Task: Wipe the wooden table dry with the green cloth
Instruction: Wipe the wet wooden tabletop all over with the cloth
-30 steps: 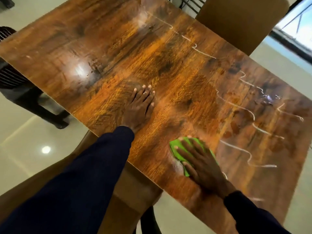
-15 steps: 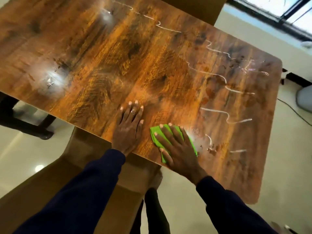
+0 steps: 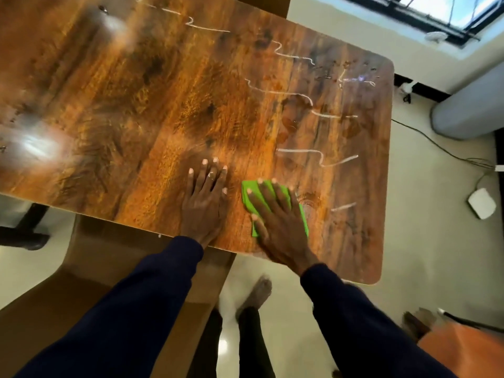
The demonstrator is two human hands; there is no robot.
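Since 1 s ago right hand (image 3: 282, 225) slid green cloth (image 3: 252, 190) closer to left hand (image 3: 204, 203), low centre of frame. Both hands flat, fingers straight: right presses cloth, left braces on wooden table (image 3: 136, 91), grasping nothing. Mid-wipe. Likely next: sweep up-right over water streaks (image 3: 313, 154).

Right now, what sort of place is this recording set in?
Probably a home dining area: a wooden table with a tan chair at its edge, a pale floor, a window.
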